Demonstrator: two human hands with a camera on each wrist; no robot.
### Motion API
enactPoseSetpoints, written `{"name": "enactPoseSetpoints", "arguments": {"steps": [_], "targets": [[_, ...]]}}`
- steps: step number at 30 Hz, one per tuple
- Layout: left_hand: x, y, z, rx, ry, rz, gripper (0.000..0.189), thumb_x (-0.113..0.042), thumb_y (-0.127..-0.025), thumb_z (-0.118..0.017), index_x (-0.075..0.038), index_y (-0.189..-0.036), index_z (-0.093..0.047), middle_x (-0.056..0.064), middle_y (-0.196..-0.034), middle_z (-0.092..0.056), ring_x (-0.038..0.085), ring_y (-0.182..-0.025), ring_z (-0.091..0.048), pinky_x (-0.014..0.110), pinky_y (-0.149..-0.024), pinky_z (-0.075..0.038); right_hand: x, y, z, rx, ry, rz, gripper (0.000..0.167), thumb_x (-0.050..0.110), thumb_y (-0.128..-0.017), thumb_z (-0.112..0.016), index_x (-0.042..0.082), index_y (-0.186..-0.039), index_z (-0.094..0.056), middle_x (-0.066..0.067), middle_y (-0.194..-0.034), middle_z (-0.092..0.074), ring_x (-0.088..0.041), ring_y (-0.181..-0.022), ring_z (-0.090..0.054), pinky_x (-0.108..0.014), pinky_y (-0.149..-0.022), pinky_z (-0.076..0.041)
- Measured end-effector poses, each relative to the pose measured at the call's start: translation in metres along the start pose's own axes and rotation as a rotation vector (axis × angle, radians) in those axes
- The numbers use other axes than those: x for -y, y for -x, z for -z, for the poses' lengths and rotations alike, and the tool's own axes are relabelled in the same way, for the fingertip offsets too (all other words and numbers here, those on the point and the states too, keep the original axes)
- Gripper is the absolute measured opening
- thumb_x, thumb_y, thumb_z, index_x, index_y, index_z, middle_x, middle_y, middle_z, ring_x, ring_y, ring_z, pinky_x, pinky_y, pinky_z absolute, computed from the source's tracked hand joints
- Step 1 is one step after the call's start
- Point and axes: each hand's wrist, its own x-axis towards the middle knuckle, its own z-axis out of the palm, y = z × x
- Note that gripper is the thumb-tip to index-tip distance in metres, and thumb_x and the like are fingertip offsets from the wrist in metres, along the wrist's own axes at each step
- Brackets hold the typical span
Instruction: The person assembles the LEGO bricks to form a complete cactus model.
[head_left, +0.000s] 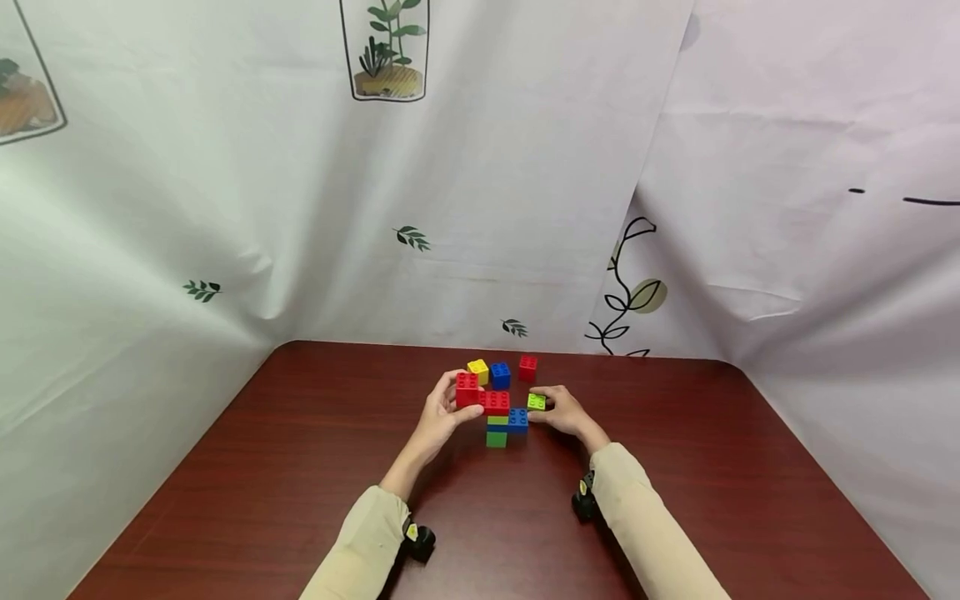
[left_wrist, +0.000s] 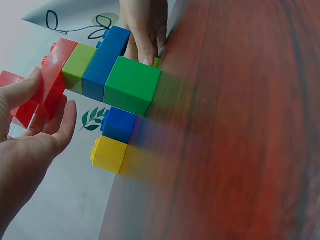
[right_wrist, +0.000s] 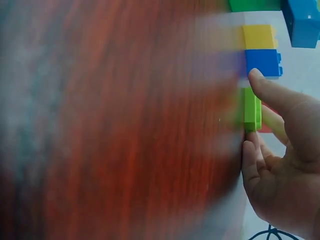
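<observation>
My left hand [head_left: 441,417] grips the red end of a toy-brick build, thumb on the near side and fingers behind. The build has a green brick [left_wrist: 132,85] at the bottom, then a long blue brick [left_wrist: 106,65] jutting right, a lime brick [left_wrist: 79,68], a red brick [head_left: 495,403] and another red brick [head_left: 467,388] stepped up to the left. To the right of the build, my right hand [head_left: 562,410] has its thumb and fingers curled round a flat lime green brick [right_wrist: 251,109], low at the table.
Behind the build stand a yellow brick [head_left: 477,370] and a blue brick [head_left: 500,375] side by side. A separate red brick [head_left: 528,367] is farther right. The dark red-brown table [head_left: 315,467] ends at a white printed cloth [head_left: 480,275] at the back.
</observation>
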Motion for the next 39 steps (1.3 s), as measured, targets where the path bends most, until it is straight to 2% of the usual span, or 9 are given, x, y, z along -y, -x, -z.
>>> {"name": "enactPoseSetpoints", "arguments": {"steps": [9,17,23,27,31,35,39], "targets": [[-0.003,0.000,0.000,-0.009,0.008,0.035,0.052,0.003,-0.086,-0.067,-0.003,-0.131,-0.042,0.030,-0.128,-0.055,0.008,-0.097,-0.062,0.017,-0.080,-0.055,0.002,-0.002,-0.003,-0.049,0.007,-0.037,0.044,0.011,-0.086,-0.073,-0.001,-0.127,-0.061,-0.025,-0.129,-0.051,-0.035,-0.107,-0.056,-0.048,-0.093,-0.050],[-0.003,0.000,0.000,-0.007,0.022,0.040,0.053,0.005,-0.086,-0.067,-0.001,-0.132,-0.042,0.032,-0.128,-0.055,0.007,-0.097,-0.062,0.016,-0.081,-0.053,0.001,-0.005,-0.005,-0.087,-0.009,-0.057,0.035,0.007,-0.084,-0.073,0.000,-0.118,-0.067,-0.023,-0.123,-0.055,-0.035,-0.105,-0.058,-0.047,-0.092,-0.051],[-0.003,0.001,0.001,-0.002,0.009,0.033,0.054,0.003,-0.087,-0.067,-0.001,-0.134,-0.042,0.031,-0.130,-0.054,0.005,-0.098,-0.061,0.015,-0.082,-0.053,0.002,-0.004,-0.003,-0.094,-0.029,-0.078,0.034,0.010,-0.084,-0.074,0.002,-0.117,-0.068,-0.020,-0.123,-0.060,-0.034,-0.106,-0.058,-0.047,-0.093,-0.052],[-0.003,0.000,0.001,-0.002,0.010,0.036,0.055,0.003,-0.087,-0.067,-0.002,-0.135,-0.041,0.030,-0.131,-0.054,0.005,-0.100,-0.062,0.014,-0.084,-0.053,0.000,-0.002,-0.001,-0.085,-0.047,-0.084,0.035,0.014,-0.086,-0.073,0.003,-0.119,-0.067,-0.021,-0.126,-0.057,-0.035,-0.109,-0.057,-0.049,-0.095,-0.050],[-0.004,-0.001,0.001,-0.003,0.015,0.052,0.056,0.003,-0.087,-0.067,-0.005,-0.136,-0.042,0.028,-0.133,-0.055,0.010,-0.105,-0.062,0.014,-0.085,-0.053,-0.002,-0.002,0.002,-0.070,-0.090,-0.081,0.036,0.017,-0.089,-0.070,0.005,-0.123,-0.064,-0.021,-0.128,-0.057,-0.037,-0.113,-0.056,-0.050,-0.099,-0.048],[-0.004,-0.001,0.000,-0.015,0.013,0.063,0.057,0.004,-0.086,-0.067,-0.006,-0.137,-0.042,0.027,-0.133,-0.055,0.015,-0.106,-0.061,0.014,-0.084,-0.053,-0.004,-0.003,0.006,-0.036,-0.115,-0.040,0.037,0.018,-0.092,-0.067,0.004,-0.125,-0.061,-0.021,-0.130,-0.058,-0.037,-0.113,-0.056,-0.049,-0.099,-0.048],[-0.004,0.000,0.001,-0.017,0.013,0.067,0.057,0.004,-0.087,-0.067,-0.006,-0.137,-0.042,0.027,-0.134,-0.054,0.015,-0.106,-0.061,0.014,-0.084,-0.053,-0.005,-0.002,0.010,0.003,-0.126,-0.018,0.037,0.018,-0.093,-0.065,0.003,-0.126,-0.058,-0.024,-0.135,-0.055,-0.037,-0.115,-0.055,-0.050,-0.101,-0.046]]}}
